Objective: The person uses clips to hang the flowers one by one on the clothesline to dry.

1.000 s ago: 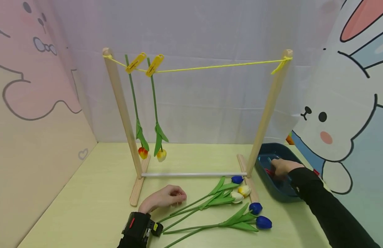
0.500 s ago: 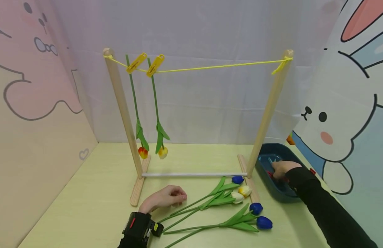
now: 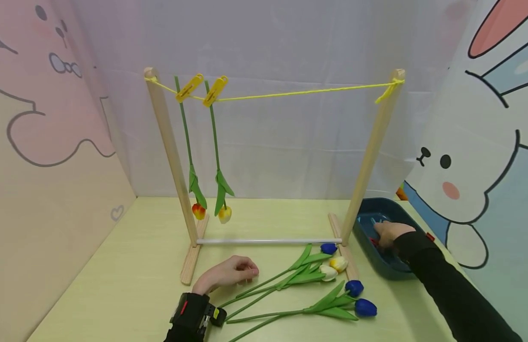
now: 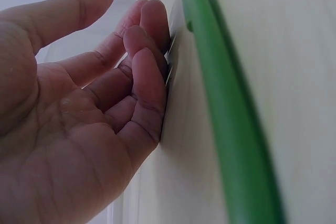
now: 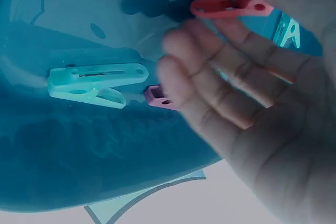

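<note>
1. Two hands are at work: the right hand (image 3: 388, 232) reaches into a dark blue tray (image 3: 377, 209) at the far right of the table, just right of the wooden rack's right post (image 3: 371, 152).
2. Its fingers (image 5: 210, 72) are spread and relaxed over the tray floor, gripping nothing; a teal clothespin (image 5: 97, 83) lies just left of the fingertips, a pink clothespin (image 5: 160, 98) sits partly under them, and a red clothespin (image 5: 231, 4) lies farther off.
3. The left hand (image 3: 227, 274) rests on the table near the rack's left foot, fingers (image 4: 144, 61) loosely curled, holding nothing, just beside a green stem (image 4: 226, 108).
4. Loose tulips (image 3: 328, 273) lie on the table to its right, white, yellow and blue heads toward the tray.
5. Two tulips hang head down from yellow clothespins (image 3: 202, 89) on the yellow string (image 3: 302, 91), near the left post.
</note>
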`<action>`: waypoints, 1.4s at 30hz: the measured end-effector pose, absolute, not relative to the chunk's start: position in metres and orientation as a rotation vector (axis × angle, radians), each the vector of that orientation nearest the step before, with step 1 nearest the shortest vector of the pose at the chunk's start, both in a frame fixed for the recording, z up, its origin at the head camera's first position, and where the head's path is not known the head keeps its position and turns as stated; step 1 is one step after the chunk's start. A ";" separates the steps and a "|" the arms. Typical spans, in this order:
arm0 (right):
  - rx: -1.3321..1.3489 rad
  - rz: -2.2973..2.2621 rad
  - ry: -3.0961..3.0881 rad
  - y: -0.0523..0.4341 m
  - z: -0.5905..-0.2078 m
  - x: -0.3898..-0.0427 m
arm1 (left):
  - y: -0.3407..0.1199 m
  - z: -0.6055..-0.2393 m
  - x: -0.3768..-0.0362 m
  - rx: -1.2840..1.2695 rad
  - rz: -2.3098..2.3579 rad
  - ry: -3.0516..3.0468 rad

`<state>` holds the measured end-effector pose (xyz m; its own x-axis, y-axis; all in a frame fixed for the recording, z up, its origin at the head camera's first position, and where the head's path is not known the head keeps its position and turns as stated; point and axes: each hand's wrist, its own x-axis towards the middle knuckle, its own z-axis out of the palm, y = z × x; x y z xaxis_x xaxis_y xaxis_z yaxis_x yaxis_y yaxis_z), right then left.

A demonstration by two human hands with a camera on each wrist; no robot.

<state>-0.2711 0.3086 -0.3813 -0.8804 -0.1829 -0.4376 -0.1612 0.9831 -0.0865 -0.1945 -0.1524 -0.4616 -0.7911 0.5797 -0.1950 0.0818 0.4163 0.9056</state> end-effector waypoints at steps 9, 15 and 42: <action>-0.233 -0.282 2.609 0.312 -0.379 -0.270 | -0.152 -0.462 -0.196 0.571 1.354 2.196; -0.312 -0.356 2.699 0.317 -0.369 -0.271 | -0.151 -0.462 -0.196 0.555 1.363 2.188; -0.233 -1.822 3.276 0.238 -0.361 -0.197 | -0.147 -0.455 -0.189 0.639 1.278 2.253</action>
